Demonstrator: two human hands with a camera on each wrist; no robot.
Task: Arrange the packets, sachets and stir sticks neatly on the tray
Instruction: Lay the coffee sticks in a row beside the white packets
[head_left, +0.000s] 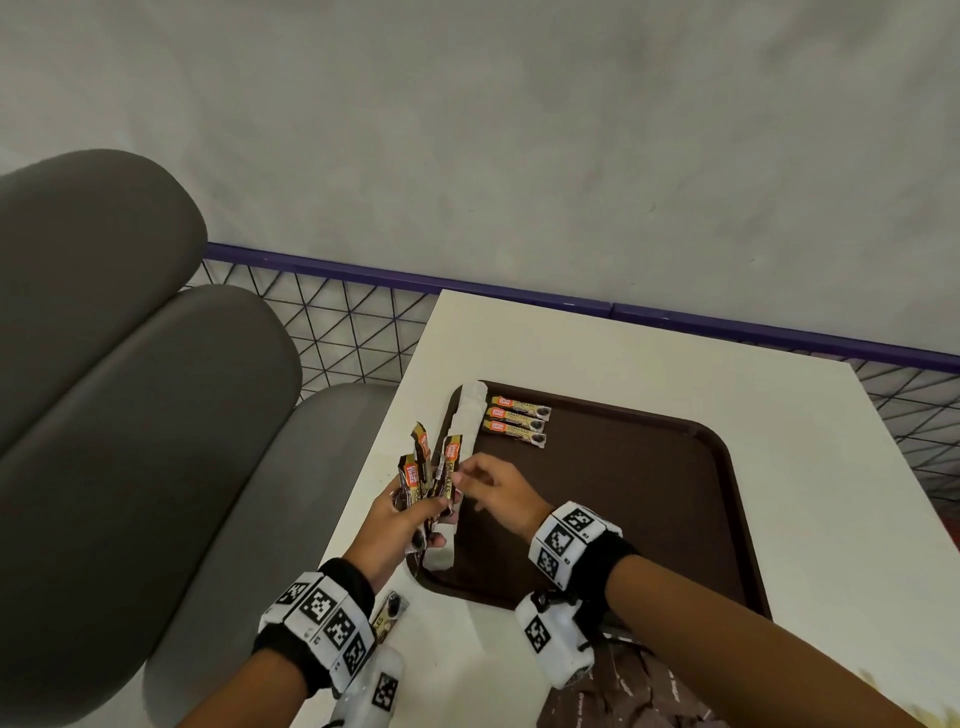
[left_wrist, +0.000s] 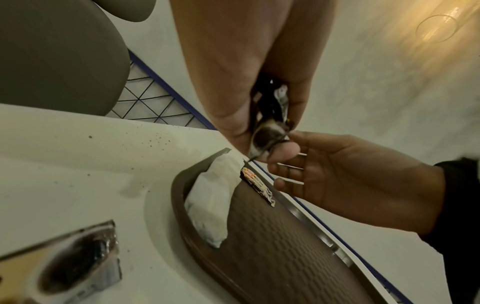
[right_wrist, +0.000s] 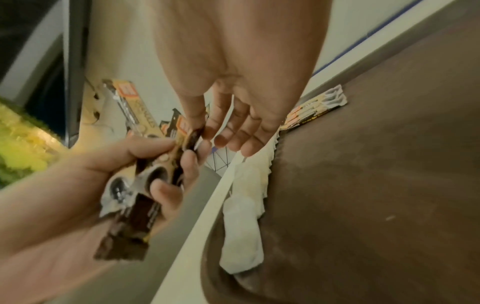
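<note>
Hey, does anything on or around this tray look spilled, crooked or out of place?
Yes. Dark specks are scattered on the white table beside the tray, like spilled granules. One sachet lies alone off the tray by the left wrist. The three sachets already on the tray sit in a tidy row.

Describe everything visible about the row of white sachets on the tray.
The row of white paper sachets lies end to end along the left inner edge of the dark brown plastic tray, running from its far corner toward its near corner. They look soft, crinkled and pillowy, with crimped ends, and carry no print that can be read. They partly lean on the tray's raised rim. Three gold and brown stick packets lie right beside the far end. The middle of the row is hidden behind the hands.
</note>
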